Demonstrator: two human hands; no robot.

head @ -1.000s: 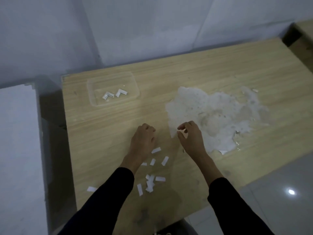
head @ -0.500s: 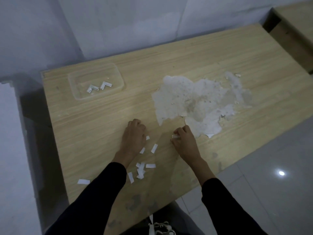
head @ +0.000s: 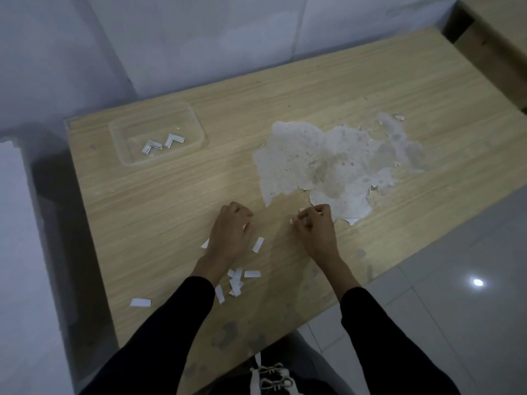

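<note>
Left hand [head: 229,232] has covered a strip [head: 245,226], grip unclear; right hand [head: 315,229] pinches another strip [head: 293,221]

Left grip [head: 231,232] and right grip [head: 313,228] rest curled.

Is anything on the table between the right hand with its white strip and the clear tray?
Nothing visible does. Bare table top lies between the right hand, which pinches a white strip, and the clear tray. The left hand rests just beside that line, nearer the person.

Wooden table [head: 171,201] with scattered white strips [head: 236,280], clear tray [head: 203,138], peeled patch [head: 328,163].
</note>
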